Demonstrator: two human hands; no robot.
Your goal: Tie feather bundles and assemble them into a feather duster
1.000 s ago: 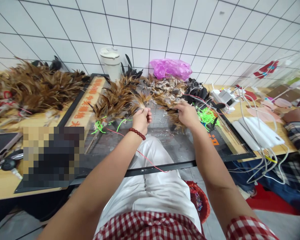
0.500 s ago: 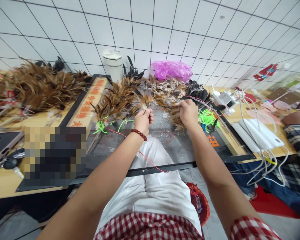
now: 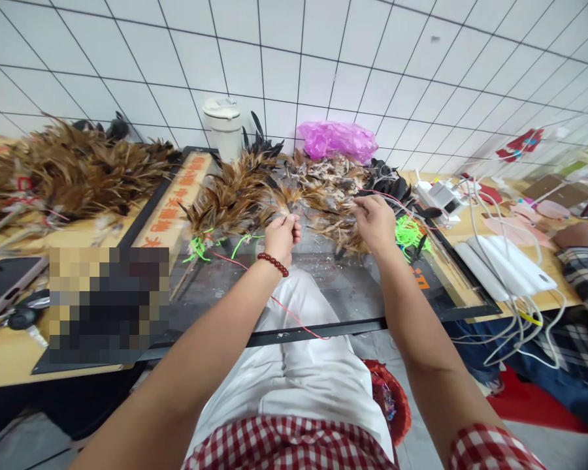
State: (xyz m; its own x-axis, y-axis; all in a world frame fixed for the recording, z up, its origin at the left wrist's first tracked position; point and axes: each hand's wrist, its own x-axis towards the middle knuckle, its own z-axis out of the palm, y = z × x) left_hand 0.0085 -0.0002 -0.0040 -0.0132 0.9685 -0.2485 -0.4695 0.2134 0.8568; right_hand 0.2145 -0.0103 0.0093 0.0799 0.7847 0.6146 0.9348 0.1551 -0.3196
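My left hand (image 3: 283,238), with a dark red bead bracelet (image 3: 273,264) at its wrist, is closed in a pinch on a small bunch of brown feathers (image 3: 288,196) that fans out above the fingers. My right hand (image 3: 376,223) is over the right side of a pile of loose brown and pale feathers (image 3: 333,176). Its fingers are bent together towards the pile; anything between the fingertips is too small to make out. Left of my left hand lies a thick feather bundle (image 3: 235,189) with bright green ties (image 3: 199,247) at its lower end.
A lidded cup (image 3: 224,127) and a pink plastic bag (image 3: 338,140) stand by the tiled wall. More feathers (image 3: 93,170) are heaped at left. White cables and chargers (image 3: 507,264) lie at right, near another person's checked sleeve (image 3: 583,274). A red bin (image 3: 396,405) stands below the table.
My right hand has shifted slightly right, away from the lower feathers of the pile. My left hand stays in place with its bunch.
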